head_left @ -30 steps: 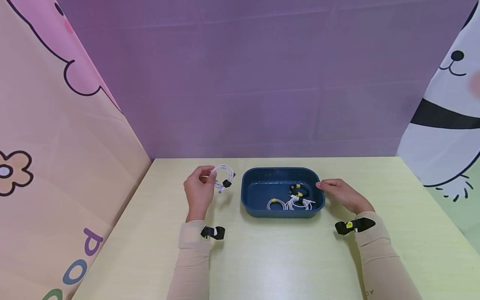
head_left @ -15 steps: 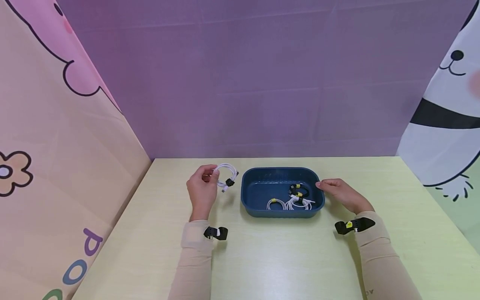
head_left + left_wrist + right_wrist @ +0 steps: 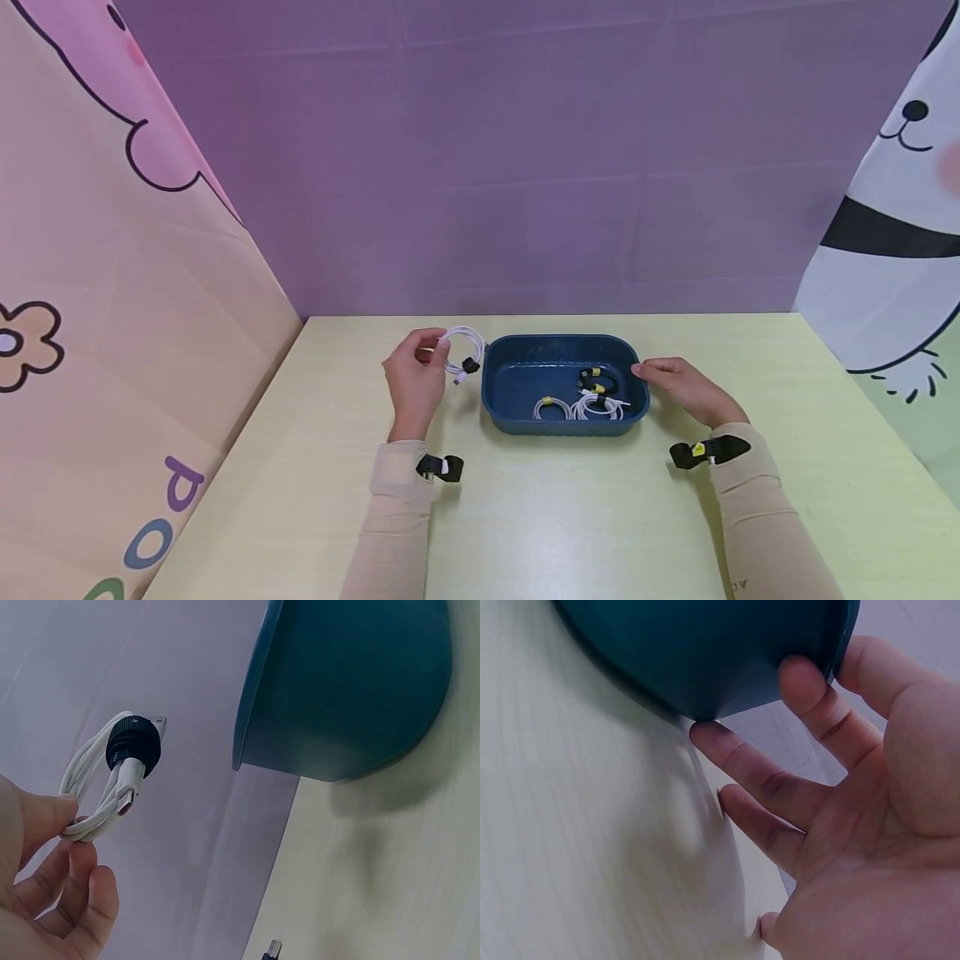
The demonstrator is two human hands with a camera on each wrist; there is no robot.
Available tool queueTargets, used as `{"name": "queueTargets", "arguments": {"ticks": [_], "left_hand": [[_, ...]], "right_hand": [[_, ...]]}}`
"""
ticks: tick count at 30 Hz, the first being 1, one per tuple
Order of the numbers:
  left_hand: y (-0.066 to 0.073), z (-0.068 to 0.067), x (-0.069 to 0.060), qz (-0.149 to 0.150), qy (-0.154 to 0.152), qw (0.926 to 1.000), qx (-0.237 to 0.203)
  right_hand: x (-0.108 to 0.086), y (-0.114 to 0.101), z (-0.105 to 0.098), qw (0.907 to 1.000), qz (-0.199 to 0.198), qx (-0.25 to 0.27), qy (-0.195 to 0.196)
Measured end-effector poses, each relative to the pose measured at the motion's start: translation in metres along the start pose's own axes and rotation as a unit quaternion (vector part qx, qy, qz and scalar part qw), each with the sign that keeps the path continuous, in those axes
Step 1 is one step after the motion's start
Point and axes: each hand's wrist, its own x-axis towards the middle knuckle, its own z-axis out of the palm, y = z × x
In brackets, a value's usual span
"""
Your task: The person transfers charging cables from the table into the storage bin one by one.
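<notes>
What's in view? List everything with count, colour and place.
Basin: one, blue, on the table
Held cable: one, white with black band, raised left of basin
Black-banded coil: one, white, basin's front right
Yellow-banded coil: one, whitish, in basin, left of black-banded coil
Dark coil: one, black and yellow, in basin's right half
Plug-like end: one, dark, metal-tipped, bottom of left wrist view
Table: one, pale yellow, under basin
Backdrop: one, purple, behind table
Printed sheets: two, multicoloured, left and right
Wrist devices: two, black, at wrists
Sleeves: two, beige, on arms
Left hand: one, bare, pinching held cable
Right hand: one, bare, gripping basin's right rim
</notes>
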Motion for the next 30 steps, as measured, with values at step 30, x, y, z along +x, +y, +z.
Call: {"name": "queueTargets", "arguments": {"ticks": [30], "left_hand": [[0.007,0.012,-0.006,0.039,-0.028,0.9985,-0.024]], "right_hand": [[-0.002,-0.001,0.0,1.0,0.004,0.006,0.0]]}}
